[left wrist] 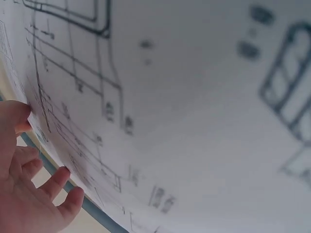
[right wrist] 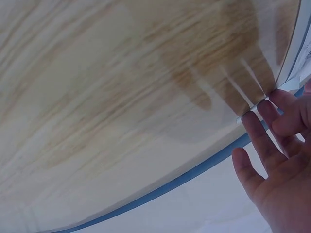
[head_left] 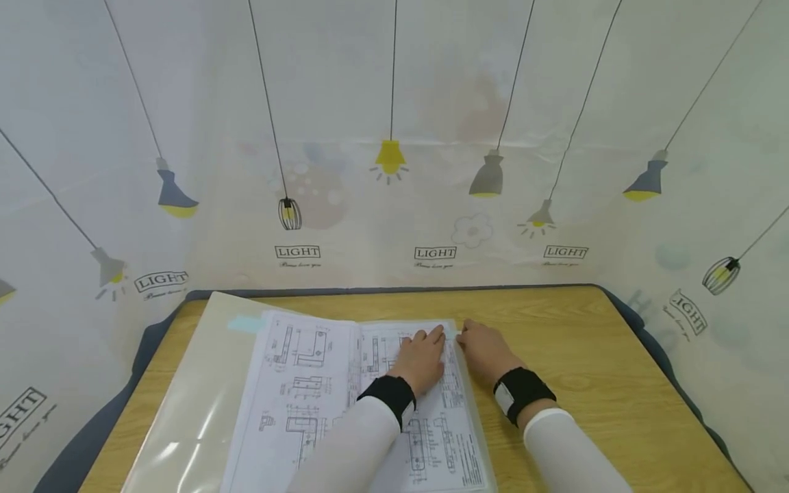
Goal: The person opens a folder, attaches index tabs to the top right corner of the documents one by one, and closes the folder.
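An open clear-sleeved document folder (head_left: pixel 185 411) lies on the table, with technical drawing sheets (head_left: pixel 283 390) in its sleeves. Over the upper part of the right-hand page rests my left hand (head_left: pixel 421 359), fingers extended and spread. In the left wrist view, the left hand's fingertips (left wrist: pixel 63 171) meet the printed page (left wrist: pixel 160 97). My right hand (head_left: pixel 490 352) is at the page's upper right edge, its thumb and index finger close together at a pale blue tab (head_left: pixel 451 334). The right wrist view shows the fingertips (right wrist: pixel 249 116) along this pale strip (right wrist: pixel 239 120) beside the folder edge.
Another pale blue tab (head_left: pixel 245 323) lies toward the upper left of the folder. The wooden table (head_left: pixel 592 383) has a dark blue edge (head_left: pixel 394 290), with a lamp-patterned curtain (head_left: pixel 345 103) behind and at both sides. Each wrist wears a black band (head_left: pixel 524 392).
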`<action>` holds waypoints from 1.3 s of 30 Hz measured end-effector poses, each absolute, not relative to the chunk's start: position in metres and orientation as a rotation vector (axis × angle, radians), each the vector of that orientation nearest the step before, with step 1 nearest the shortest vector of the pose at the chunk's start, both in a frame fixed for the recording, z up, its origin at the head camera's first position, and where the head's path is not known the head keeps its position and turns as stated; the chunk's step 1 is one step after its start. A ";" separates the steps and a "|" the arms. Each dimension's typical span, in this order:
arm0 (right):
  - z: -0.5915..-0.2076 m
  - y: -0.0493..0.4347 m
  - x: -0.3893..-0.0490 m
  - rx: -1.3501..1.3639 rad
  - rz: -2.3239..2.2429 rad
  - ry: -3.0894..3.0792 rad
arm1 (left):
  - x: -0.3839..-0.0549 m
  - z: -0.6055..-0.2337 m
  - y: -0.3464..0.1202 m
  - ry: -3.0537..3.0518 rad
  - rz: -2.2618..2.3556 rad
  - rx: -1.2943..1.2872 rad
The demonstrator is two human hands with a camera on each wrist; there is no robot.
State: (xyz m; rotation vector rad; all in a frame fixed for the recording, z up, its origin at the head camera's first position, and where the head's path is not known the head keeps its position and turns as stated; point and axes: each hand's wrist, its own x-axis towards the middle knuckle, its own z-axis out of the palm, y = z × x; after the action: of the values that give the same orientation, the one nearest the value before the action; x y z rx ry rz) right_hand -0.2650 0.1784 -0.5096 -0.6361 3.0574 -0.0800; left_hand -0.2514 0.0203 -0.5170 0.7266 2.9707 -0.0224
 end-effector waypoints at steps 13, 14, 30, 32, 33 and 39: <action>-0.510 0.177 -0.265 -0.632 -0.093 3.056 | -0.255 -0.525 0.025 2.972 -0.159 0.746; -0.510 0.177 -0.266 -0.625 -0.097 3.054 | -0.255 -0.527 0.025 2.978 -0.145 0.739; -0.507 0.178 -0.264 -0.581 -0.086 3.045 | -0.248 -0.524 0.034 3.029 -0.154 0.677; -0.508 0.178 -0.264 -0.582 -0.095 3.051 | -0.248 -0.524 0.034 3.038 -0.135 0.663; -0.508 0.179 -0.264 -0.579 -0.103 3.053 | -0.248 -0.524 0.034 3.041 -0.128 0.659; -0.511 0.180 -0.264 -0.539 -0.177 3.053 | -0.246 -0.519 0.034 3.055 -0.116 0.652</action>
State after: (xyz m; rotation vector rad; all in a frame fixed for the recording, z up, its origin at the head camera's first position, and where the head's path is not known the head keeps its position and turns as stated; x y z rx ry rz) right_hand -0.2639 0.1800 -0.5110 -0.5389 3.0530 -0.1767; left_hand -0.2459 0.0344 -0.5189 0.6520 3.0554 -0.1158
